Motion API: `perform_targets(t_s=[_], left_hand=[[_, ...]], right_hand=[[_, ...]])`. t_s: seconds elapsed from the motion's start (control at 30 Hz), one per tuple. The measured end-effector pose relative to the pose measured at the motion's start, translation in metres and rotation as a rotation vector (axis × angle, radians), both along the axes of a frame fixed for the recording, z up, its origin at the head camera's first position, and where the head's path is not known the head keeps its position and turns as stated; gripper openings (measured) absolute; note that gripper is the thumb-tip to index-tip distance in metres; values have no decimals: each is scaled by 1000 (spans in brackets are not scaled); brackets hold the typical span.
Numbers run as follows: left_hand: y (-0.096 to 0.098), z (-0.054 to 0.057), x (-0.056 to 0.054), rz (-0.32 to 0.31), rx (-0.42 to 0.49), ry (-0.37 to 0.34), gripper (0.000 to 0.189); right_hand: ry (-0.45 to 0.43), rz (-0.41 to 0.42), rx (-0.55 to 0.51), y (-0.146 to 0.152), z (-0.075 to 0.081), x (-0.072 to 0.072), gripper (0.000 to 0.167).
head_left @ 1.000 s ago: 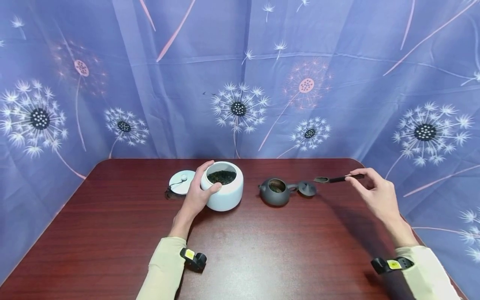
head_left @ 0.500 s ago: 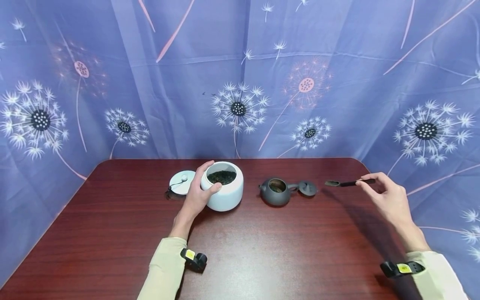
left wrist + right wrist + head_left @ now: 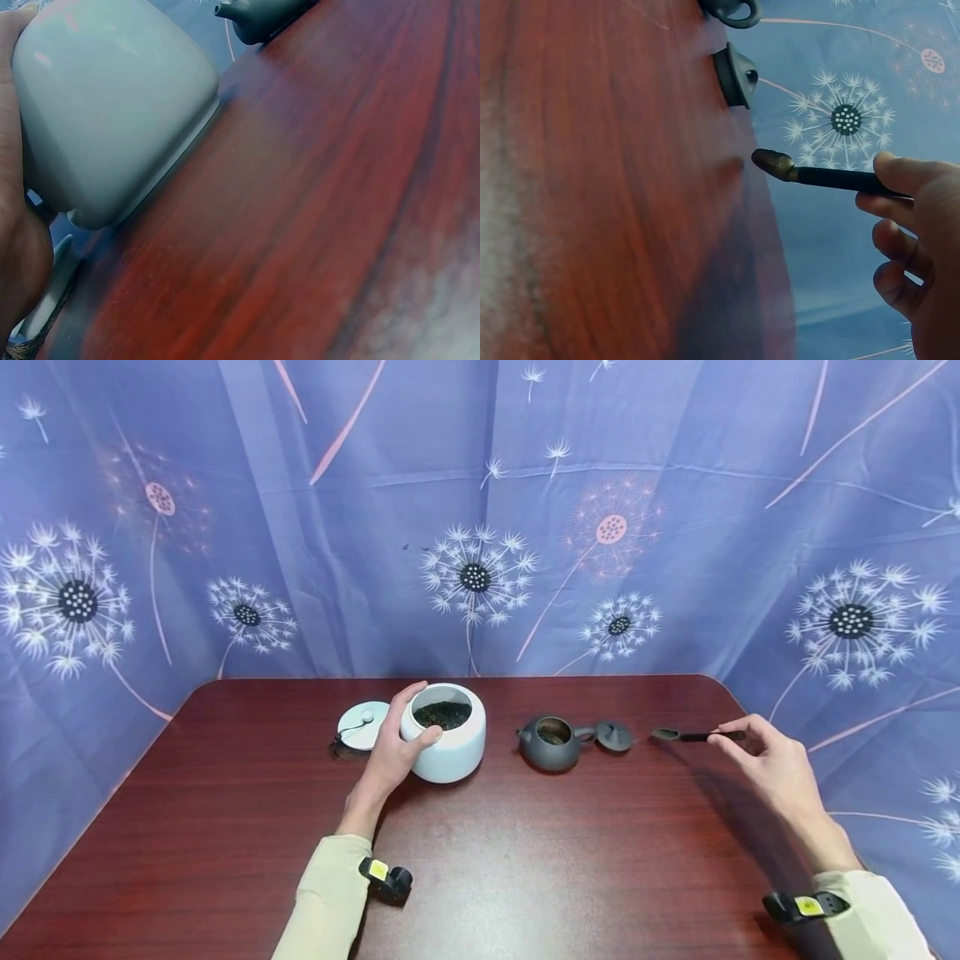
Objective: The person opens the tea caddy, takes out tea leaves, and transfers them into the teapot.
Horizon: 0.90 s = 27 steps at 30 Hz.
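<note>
My left hand [image 3: 393,747] grips the side of a white ceramic jar [image 3: 450,764], fingers behind the rim and thumb at the front. Dark tea leaves [image 3: 444,714] lie inside the jar. At the table's right side my right hand [image 3: 776,768] pinches the dark handle of a small tea scoop [image 3: 693,737], between thumb and fingers in the right wrist view. The scoop's head [image 3: 774,163] points left, toward the teapot lid, apart from it. A dark clay teapot [image 3: 550,753] stands uncovered right of the jar, with something brownish inside.
The teapot lid [image 3: 614,737] lies beside the teapot's handle. Left of the jar, partly behind my left hand, is the white jar lid [image 3: 362,727] with a dark cord. A blue dandelion-print curtain [image 3: 360,568] hangs behind the reddish-brown table [image 3: 480,860].
My right hand has moved right and slightly down in the head view, carrying the tea scoop away from the teapot lid. The left hand and the jar have stayed in place.
</note>
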<state>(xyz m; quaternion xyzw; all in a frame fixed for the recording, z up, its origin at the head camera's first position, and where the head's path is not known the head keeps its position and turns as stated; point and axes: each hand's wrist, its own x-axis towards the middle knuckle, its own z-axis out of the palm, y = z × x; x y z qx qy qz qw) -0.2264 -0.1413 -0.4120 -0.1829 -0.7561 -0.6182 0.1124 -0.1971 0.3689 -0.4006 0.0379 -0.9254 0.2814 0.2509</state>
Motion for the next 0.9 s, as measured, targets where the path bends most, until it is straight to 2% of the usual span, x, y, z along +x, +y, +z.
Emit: perform_targets(t_s=[0.2, 0.47, 0.7, 0.9], left_hand=[[0, -1, 0, -2, 8, 4, 73], [0, 1, 1, -1, 8, -6, 74], [0, 2, 1, -3, -8, -23, 73], [-2, 3, 1, 1, -42, -28, 74]], right_hand=[[-5, 29, 93, -2, -2, 2, 17], [-93, 196, 241, -7, -3, 2, 15], [-256, 235, 290, -7, -11, 3, 19], [-365, 294, 281, -6, -11, 5, 27]])
